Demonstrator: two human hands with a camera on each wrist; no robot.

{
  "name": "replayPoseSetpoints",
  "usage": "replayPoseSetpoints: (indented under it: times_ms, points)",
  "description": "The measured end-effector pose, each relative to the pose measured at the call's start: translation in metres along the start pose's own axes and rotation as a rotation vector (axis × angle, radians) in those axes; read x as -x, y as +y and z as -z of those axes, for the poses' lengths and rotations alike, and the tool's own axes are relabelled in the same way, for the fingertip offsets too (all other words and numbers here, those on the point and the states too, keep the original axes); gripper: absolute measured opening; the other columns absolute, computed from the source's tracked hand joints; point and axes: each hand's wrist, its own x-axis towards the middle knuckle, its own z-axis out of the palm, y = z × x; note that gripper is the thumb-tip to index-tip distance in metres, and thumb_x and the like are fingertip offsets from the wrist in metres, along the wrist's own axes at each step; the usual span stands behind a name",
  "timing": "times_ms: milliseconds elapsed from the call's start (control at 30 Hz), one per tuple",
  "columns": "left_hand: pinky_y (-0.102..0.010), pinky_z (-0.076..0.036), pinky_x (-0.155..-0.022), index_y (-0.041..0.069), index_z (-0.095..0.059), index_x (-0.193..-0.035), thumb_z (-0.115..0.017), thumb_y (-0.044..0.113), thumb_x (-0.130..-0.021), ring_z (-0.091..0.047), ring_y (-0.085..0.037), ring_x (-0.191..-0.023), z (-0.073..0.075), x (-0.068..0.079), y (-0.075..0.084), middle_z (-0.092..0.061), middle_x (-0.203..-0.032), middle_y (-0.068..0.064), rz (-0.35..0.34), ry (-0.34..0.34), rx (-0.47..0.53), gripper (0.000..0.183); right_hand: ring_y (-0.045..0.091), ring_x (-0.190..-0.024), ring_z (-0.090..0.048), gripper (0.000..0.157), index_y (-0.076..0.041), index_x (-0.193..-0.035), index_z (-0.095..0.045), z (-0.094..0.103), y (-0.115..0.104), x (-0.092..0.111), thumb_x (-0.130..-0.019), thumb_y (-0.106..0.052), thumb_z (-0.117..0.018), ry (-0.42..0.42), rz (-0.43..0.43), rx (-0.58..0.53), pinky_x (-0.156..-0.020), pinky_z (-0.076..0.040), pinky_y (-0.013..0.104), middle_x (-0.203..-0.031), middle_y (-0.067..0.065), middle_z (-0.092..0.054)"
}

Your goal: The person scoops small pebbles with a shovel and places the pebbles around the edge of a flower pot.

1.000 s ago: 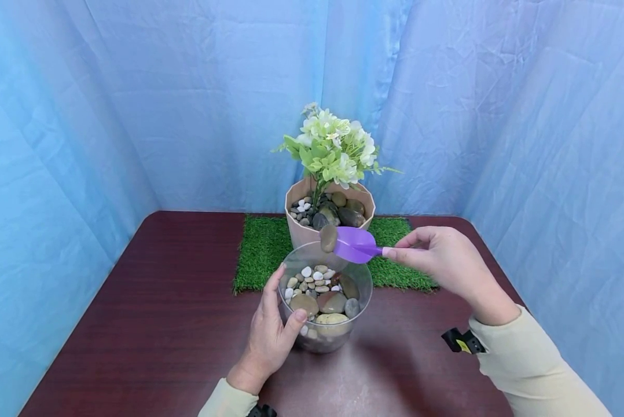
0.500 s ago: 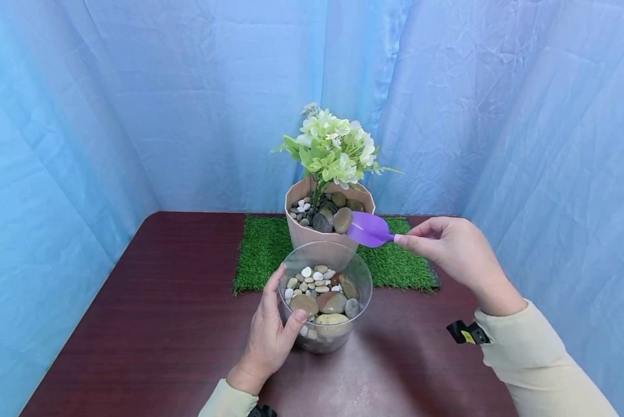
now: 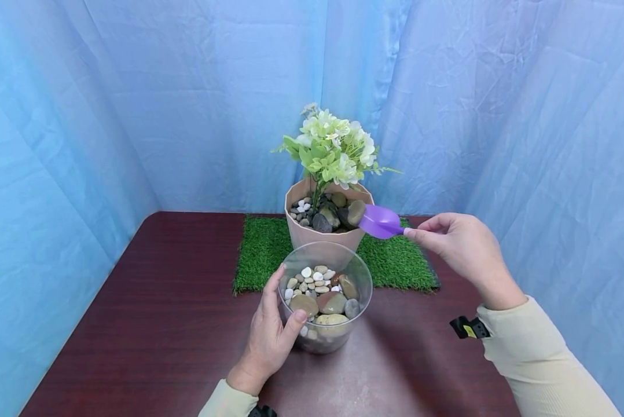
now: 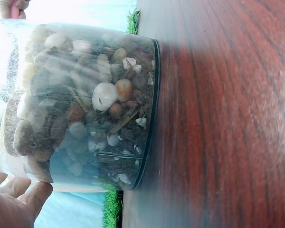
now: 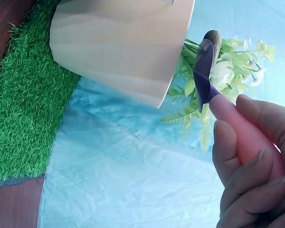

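In the head view, my right hand (image 3: 460,249) grips a small trowel with a purple blade (image 3: 382,221). A smooth brown stone (image 3: 356,213) lies on the blade's tip, over the right side of a beige flowerpot (image 3: 312,236). The right wrist view shows fingers curled round the trowel's pink handle (image 5: 247,133). My left hand (image 3: 270,333) holds the left side of a clear plastic container (image 3: 325,346), thumb on its rim. Stones and pebbles of mixed sizes lie inside it. Through its wall, the left wrist view shows white and brown pebbles (image 4: 104,96).
White-flowered greenery (image 3: 338,145) stands in the pot among stones and pebbles. The pot sits on a green turf mat (image 3: 403,263) at the back of the dark red wooden table (image 3: 161,324). Blue curtains (image 3: 228,104) hang behind and on both sides.
My right hand has moved the trowel and its stone away from me and to the right, from above the clear container to over the flowerpot. The left hand has stayed put.
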Motion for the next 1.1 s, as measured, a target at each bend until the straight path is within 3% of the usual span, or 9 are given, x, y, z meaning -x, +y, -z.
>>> replayPoseSetpoints:
  times_ms: [400, 1100]
  points:
    - [-0.027, -0.029, -0.111, 0.009, -0.019, -0.153, -0.058, 0.036, -0.094, -0.040, -0.031, -0.135, -0.0003, 0.0004, -0.0007, -0.034, -0.153, -0.010, 0.000, 0.003, 0.007, 0.076, 0.015, -0.073, -0.062, 0.041, -0.028, -0.088, -0.074, -0.0017, 0.0060, -0.0028, -0.078, -0.067, -0.066, 0.056, 0.023, 0.068, -0.059, -0.042, 0.033, -0.078, -0.009, -0.071]
    - [-0.027, -0.029, -0.111, 0.008, -0.020, -0.153, -0.057, 0.039, -0.095, -0.040, -0.031, -0.135, 0.0001, -0.0004, 0.0001, -0.034, -0.153, -0.011, -0.005, 0.003, 0.008, 0.076, 0.016, -0.071, -0.061, 0.042, -0.027, -0.091, -0.075, -0.0016, 0.0007, 0.0002, -0.082, -0.066, -0.062, 0.056, 0.053, 0.120, -0.054, -0.040, 0.032, -0.078, -0.008, -0.071]
